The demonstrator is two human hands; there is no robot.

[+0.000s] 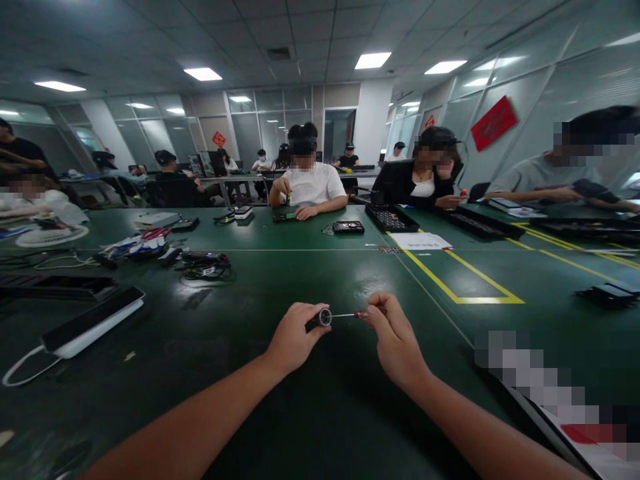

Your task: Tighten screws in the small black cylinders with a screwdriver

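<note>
My left hand (295,337) is closed around a small dark cylinder with a pale ring-shaped open end (325,317), its thumb below and its fingers above. In my right hand (395,340) is a thin screwdriver (347,315) with a red section by its handle, gripped between thumb and fingers. The metal shaft points left and its tip reaches the ringed end of the cylinder; whether it goes inside cannot be made out. Both hands are above the green table (240,413).
A white and black power bank-like box (97,323) with a white cable lies left. Behind it are bundled black cables (205,265). Yellow tape (485,300) marks the right side, near a paper sheet (420,241) and a black tray (393,219). Several people sit across the table.
</note>
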